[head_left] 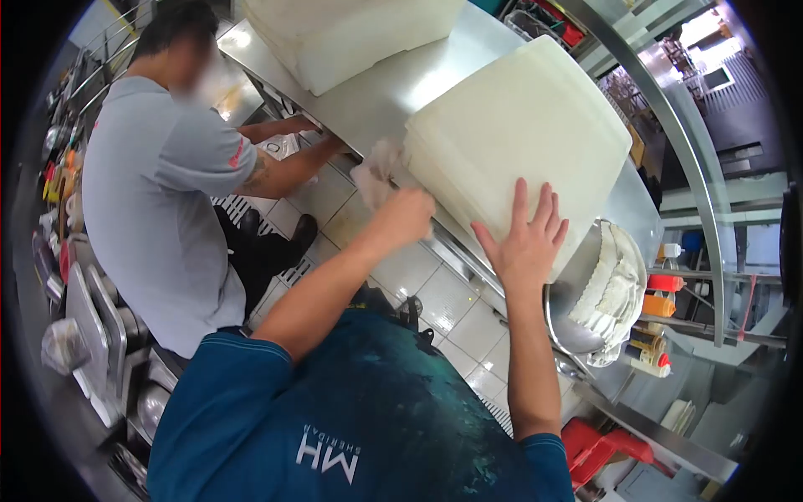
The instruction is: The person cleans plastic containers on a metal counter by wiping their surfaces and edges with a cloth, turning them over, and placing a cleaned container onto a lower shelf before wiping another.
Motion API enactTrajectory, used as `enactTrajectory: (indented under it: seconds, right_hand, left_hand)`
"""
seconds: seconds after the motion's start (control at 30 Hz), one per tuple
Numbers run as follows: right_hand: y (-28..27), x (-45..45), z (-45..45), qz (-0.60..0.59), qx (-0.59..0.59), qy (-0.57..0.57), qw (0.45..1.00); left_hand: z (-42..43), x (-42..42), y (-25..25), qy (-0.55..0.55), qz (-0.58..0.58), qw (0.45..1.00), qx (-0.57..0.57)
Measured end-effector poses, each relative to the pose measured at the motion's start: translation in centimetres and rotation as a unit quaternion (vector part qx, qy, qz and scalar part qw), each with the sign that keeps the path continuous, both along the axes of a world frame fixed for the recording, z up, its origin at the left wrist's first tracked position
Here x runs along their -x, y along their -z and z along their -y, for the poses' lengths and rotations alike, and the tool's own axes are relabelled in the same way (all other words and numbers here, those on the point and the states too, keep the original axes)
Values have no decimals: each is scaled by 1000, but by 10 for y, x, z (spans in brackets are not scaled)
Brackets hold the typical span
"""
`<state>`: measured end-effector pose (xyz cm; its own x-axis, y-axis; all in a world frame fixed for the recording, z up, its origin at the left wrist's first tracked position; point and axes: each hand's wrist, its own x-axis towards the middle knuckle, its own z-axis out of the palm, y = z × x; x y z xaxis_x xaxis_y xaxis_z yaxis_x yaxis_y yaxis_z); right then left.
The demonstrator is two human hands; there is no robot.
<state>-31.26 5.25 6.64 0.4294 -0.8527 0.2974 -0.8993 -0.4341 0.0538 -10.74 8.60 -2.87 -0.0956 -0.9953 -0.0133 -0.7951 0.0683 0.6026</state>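
Note:
My left hand (408, 217) is closed on a pale, crumpled cloth (378, 171) beside the near left edge of a large off-white block or bin (519, 125). Motion blurs the cloth somewhat. With its fingers spread, my right hand (527, 251) lies flat on the block's face near its lower edge. The block rests on a steel table (360, 117). Just right of my right hand, a round metal bowl (577, 330) holds white, folded material (611, 289).
Another off-white block (351, 33) stands at the table's far left. A co-worker in a grey shirt (150, 192) bends at left, arms reaching under the table. Bottles (661, 305) line a shelf at right. Trays (88, 335) stand at far left. Tiled floor (443, 293) lies below.

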Motion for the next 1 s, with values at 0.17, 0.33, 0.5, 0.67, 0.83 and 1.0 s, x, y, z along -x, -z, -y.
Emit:
enactTrajectory:
  seconds: [0.17, 0.33, 0.5, 0.67, 0.83, 1.0]
  right_hand:
    - [-5, 10, -1, 6, 2, -21, 1000]
    - [5, 35, -10, 225, 7, -196, 955]
    - [56, 48, -70, 418, -359, -212, 807]
    - [51, 56, -84, 471, -462, -168, 732]
    - [38, 20, -85, 235, -334, -331, 851]
    - [5, 23, -89, 131, -349, -389, 843]
  left_hand:
    - [-48, 19, -2, -221, -296, 929, -3]
    - [-66, 43, -72, -220, -543, 810, 27]
    - [-85, 63, -116, -168, -726, 654, 134]
    - [-78, 15, -86, -361, -513, 698, 345]
    - [-137, 85, 57, -418, -586, 694, 9]
    - [-114, 113, 10, -281, -770, 572, 41]
